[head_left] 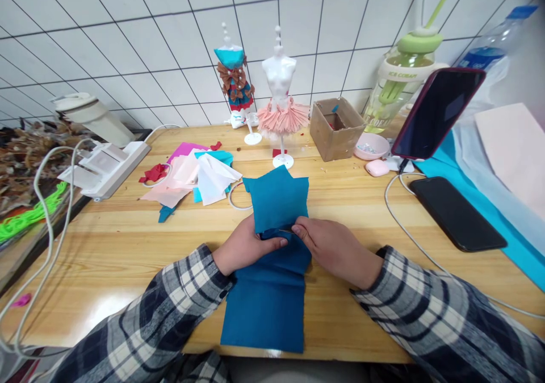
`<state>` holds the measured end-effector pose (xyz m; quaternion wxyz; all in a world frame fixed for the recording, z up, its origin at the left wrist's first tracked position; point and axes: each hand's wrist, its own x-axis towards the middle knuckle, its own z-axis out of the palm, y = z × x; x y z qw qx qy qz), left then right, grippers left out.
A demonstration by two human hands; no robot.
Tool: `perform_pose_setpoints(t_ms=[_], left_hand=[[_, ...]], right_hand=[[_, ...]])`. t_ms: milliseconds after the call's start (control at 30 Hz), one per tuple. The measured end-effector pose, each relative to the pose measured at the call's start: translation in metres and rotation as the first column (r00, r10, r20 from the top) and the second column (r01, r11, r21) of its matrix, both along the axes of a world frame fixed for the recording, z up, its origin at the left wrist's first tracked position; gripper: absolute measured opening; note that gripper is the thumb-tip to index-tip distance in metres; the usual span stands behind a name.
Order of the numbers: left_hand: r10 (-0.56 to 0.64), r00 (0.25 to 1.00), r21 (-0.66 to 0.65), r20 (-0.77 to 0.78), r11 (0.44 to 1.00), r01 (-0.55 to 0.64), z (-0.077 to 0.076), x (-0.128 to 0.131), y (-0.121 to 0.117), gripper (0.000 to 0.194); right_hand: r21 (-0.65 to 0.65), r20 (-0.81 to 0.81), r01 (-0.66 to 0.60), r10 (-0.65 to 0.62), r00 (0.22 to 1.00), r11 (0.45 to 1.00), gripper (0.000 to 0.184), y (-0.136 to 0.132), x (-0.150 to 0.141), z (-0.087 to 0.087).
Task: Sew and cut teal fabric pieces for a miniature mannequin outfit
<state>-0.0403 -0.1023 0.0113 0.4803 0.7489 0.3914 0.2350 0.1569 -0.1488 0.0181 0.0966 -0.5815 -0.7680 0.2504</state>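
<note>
Teal-blue woven fabric [266, 309] lies in the head view between and under the two hands, running from just beyond them back to the table edge nearest the wearer. The left hand [249, 245] grips it from the side, thumb pressed along the top of a fold. The right hand [330, 248] pinches a thin, dark needle-like tool [286, 231] at that fold, its fingers just beside the left thumb; the exact kind of tool is too small to tell.

As for writing, the clear tumbler [389, 85] with a light-green lid, well beyond the right hand, has a pale band of capitals beginning "ICE CO"; the remaining letters are unclear. Similar pale lettering lower down is partly hidden. Farther right, a blue-capped plastic bottle [489, 48] wears a blue label with white marks too blurred to read.

Straight beyond the hands stand two miniature dress forms: one in a turquoise top with brown bows [233, 79], the other in a pleated peach skirt [283, 119]. To their right is a small cardboard box [336, 133], then a pink dish [371, 146] of small beads. Right of the right hand, a flat smartphone [460, 214] shows a dark screen, as does a propped smartphone [438, 113]. Beyond the left hand lie fabric scraps [217, 179] and, farther left, a white power strip [114, 170].
</note>
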Motion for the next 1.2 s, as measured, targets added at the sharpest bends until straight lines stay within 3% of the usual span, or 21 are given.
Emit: perform_pose_setpoints(t_ms=[367,900,1200], left_hand=[[0.017,0.998,-0.111,0.066,0.994,-0.009,0.003,-0.001,0.001,0.053],[0.015,0.999,-0.016,-0.036,1.000,-0.016,0.008,0.003,-0.001,0.054],[0.021,1.000,-0.050,-0.016,0.999,-0.021,0.005,0.002,-0.002,0.052]], right_hand=[[-0.054,0.021,0.020,-0.019,1.000,0.998,0.039,0.002,0.009,0.008],[-0.020,0.003,-0.007,0.007,1.000,1.000,0.036,0.000,-0.003,0.006],[-0.034,-0.040,0.016,-0.017,0.999,0.999,0.038,-0.001,-0.004,0.004]])
